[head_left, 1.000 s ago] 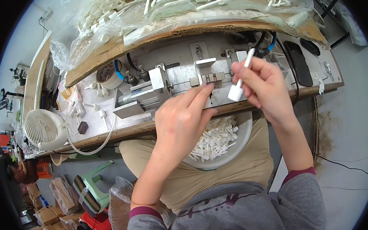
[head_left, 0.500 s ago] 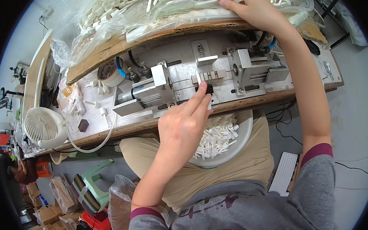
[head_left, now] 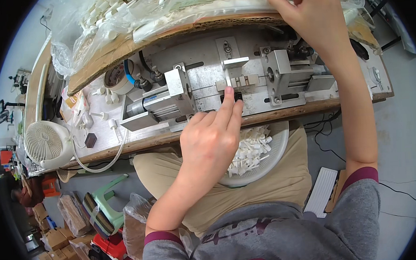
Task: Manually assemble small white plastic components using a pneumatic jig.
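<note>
My left hand (head_left: 209,141) reaches over the bench's front edge, index and middle fingers stretched forward. The index fingertip touches a slim white plastic tube (head_left: 228,77) lying across a small metal holder block (head_left: 248,81). The tube's far end meets an upright metal stop plate (head_left: 235,62). My right hand (head_left: 312,14) is at the top edge, over the bagged pile of white plastic caps (head_left: 116,4). Its fingers are curled and the thumb points out to the left. A bit of white shows between them; whether it is held is hard to see.
Metal cylinder clamps, one left (head_left: 180,86) and one right (head_left: 280,74), flank the holder. A cardboard sheet (head_left: 101,60) overhangs the bench's back. On my lap sits a white basin (head_left: 282,147) of small white parts. A white fan (head_left: 46,143) stands at the bench's left end.
My right hand has shifted right along the pile, and its fingers have curled. My left index finger still touches the white tube. The whole view has moved slightly.
</note>
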Demonstrator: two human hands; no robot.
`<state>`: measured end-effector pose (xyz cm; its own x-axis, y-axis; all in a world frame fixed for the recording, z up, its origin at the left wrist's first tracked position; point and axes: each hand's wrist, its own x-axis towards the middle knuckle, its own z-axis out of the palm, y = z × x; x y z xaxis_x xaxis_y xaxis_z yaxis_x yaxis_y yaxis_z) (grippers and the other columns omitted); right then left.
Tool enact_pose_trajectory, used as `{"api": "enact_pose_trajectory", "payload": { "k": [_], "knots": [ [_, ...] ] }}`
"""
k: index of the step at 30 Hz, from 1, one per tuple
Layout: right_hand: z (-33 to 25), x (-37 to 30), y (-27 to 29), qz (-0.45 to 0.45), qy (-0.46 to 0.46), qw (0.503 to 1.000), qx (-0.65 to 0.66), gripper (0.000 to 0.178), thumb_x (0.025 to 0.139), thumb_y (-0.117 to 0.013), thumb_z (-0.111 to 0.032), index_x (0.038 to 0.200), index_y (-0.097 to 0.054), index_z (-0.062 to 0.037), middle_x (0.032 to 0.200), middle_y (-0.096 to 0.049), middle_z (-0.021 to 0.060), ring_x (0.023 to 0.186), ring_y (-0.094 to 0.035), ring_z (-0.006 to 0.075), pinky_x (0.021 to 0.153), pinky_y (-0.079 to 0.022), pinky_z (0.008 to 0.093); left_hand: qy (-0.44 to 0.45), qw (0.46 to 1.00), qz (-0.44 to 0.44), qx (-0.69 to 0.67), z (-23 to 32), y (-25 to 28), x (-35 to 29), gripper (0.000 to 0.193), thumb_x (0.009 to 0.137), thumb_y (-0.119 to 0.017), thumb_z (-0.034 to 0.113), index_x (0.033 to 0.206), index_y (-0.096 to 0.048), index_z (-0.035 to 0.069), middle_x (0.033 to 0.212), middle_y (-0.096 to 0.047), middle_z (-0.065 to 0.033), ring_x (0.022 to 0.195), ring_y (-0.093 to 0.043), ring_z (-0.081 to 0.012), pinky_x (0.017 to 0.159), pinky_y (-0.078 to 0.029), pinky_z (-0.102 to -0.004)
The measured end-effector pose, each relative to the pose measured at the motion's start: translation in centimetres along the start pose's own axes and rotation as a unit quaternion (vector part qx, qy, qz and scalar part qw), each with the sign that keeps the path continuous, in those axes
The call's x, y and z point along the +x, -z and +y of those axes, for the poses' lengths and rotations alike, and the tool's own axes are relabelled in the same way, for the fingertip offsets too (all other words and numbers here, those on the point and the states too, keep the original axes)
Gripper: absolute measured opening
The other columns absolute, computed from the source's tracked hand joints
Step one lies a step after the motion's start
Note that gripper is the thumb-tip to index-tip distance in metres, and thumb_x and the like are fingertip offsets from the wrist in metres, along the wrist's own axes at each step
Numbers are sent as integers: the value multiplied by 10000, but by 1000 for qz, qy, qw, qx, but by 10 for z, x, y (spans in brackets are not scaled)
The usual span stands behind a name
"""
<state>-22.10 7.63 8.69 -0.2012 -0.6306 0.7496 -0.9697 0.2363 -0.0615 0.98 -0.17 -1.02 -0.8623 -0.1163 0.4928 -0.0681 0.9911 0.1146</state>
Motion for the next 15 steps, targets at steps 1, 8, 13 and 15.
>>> {"api": "enact_pose_trajectory", "payload": {
  "k": [1,8,13,15],
  "knots": [
    [-1,4,-3,-24,4,1000,-9,204,930,-687,-125,1050,-751,27,854,-675,130,794,-662,253,705,-518,352,-4,1000,-11,5,-2,0,2,268,798,-820,114,1046,-762,29,1193,-748,-129,693,-693,-173,612,-510,-292],
    [-2,3,14,-201,-131,969,58,268,937,-668,-146,1094,-707,67,939,-679,164,906,-668,280,808,-526,383,-6,998,-57,28,0,7,14,287,778,-839,170,1030,-771,52,1170,-759,-114,614,-675,-188,602,-506,-295],
    [-12,-28,34,-166,-176,902,357,301,851,-798,-5,1129,-682,11,950,-691,1,837,-653,69,716,-501,199,-19,997,-72,-37,-8,26,28,283,804,-828,204,1041,-773,57,1066,-770,-118,613,-690,-196,605,-529,-299],
    [-32,-56,38,-125,-122,933,314,325,807,-812,-1,1102,-678,20,1021,-691,55,889,-672,116,742,-547,235,2,985,-74,-158,-19,42,39,238,847,-776,211,1021,-768,48,976,-765,-136,639,-715,-201,596,-539,-310]
  ]
}}
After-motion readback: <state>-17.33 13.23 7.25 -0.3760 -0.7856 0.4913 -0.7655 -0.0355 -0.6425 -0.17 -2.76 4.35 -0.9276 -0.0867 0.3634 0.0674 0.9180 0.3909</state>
